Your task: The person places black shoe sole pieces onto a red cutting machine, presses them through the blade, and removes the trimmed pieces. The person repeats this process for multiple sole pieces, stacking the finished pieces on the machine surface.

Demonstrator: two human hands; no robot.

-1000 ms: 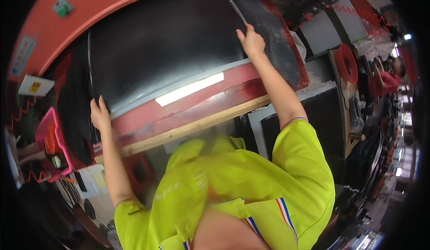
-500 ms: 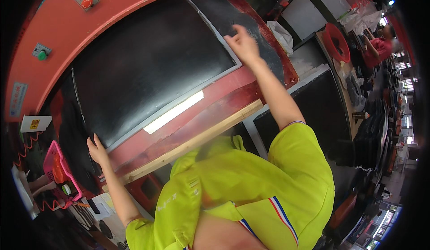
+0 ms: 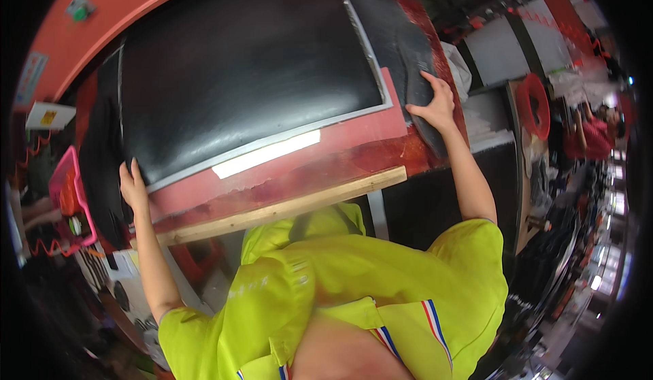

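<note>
A large flat black panel (image 3: 252, 74) with a grey metal edge lies on a red board (image 3: 340, 138) in front of me. My left hand (image 3: 134, 186) is at the panel's near left corner, fingers stretched out along its side. Against that side lies a crumpled dark sheet (image 3: 103, 155). My right hand (image 3: 439, 102) rests at a dark, bent sheet-like piece (image 3: 413, 60) beyond the panel's right edge. Its thumb and forefinger are spread apart over the piece, without closing round it. The undersides of both hands are hidden.
A wooden bar (image 3: 286, 206) runs along the near edge. Beyond the panel rises a red machine frame (image 3: 129, 12) with a green button (image 3: 80, 12). A pink basket (image 3: 75, 189) stands left; a red basin (image 3: 532, 106) and a person in red (image 3: 598, 135) are right.
My right hand has come down from above the panel's right edge onto the dark piece farther right. My left hand stays at the near left corner. The whole view has shifted.
</note>
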